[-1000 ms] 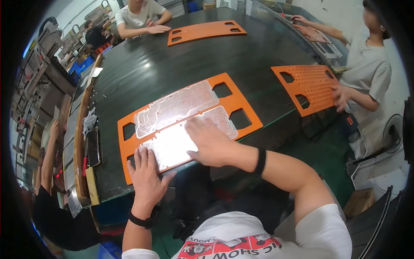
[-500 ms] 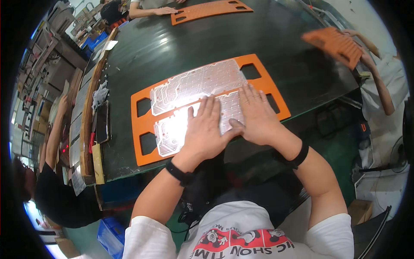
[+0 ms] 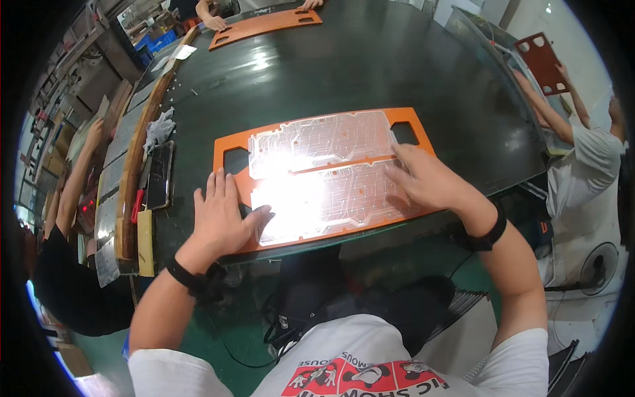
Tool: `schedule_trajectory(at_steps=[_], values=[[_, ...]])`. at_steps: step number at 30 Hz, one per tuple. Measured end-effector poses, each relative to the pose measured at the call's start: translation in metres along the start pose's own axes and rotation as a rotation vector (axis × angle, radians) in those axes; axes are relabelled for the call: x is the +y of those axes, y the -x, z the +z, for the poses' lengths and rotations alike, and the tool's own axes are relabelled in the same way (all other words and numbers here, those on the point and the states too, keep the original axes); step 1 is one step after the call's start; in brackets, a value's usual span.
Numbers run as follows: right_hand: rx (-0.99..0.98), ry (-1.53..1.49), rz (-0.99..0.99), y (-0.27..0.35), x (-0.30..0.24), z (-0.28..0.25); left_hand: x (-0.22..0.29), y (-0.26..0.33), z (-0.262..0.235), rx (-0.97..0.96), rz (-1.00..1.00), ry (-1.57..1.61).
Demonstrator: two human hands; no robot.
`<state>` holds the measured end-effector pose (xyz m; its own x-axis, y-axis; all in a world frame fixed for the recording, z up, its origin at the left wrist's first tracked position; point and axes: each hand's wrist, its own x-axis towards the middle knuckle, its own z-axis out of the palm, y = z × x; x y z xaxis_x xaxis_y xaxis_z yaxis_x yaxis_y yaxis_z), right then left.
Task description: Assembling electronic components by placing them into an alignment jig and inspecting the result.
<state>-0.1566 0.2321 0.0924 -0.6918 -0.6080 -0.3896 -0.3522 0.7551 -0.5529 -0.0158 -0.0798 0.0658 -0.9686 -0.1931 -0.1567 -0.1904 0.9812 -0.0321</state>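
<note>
Head view, looking down on a dark counter (image 3: pixel 344 76): an orange board (image 3: pixel 233 141) with cut-outs at its ends lies near the wearer, along the counter's near edge. On it, one beyond the other, lie two transparent patterned sheets, the upper sheet (image 3: pixel 331 135) farther off and the lower sheet (image 3: pixel 350 195) nearer; glare whitens the left part of the latter. The left hand (image 3: pixel 219 221) lies over the board's left end, its grip spread, the thumb extended over the lower sheet's left edge. The right hand (image 3: pixel 433 178) is at the right ends of the sheets, fingers bent; whether its grip pinches an edge cannot be told. Each wrist bears a dark band. Along the counter's left side runs a wooden strip (image 3: pixel 142 155), beside which are a grey cloth (image 3: pixel 160 130), a dark phone-like slab (image 3: pixel 159 175), a red-handled tool (image 3: pixel 137 205) and a yellow block (image 3: pixel 145 241). At the far side, a co-worker's hands touch a second orange board (image 3: pixel 264 28); at right, another co-worker holds up a reddish-brown board (image 3: pixel 542 63).
</note>
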Motion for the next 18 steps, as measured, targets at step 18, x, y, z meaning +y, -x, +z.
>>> schedule_trajectory(at_steps=[18], values=[[0.356, 0.496, -0.182, -0.087, 0.02, 0.015, 0.032, -0.065, -0.014, -0.042, 0.264, -0.091]])
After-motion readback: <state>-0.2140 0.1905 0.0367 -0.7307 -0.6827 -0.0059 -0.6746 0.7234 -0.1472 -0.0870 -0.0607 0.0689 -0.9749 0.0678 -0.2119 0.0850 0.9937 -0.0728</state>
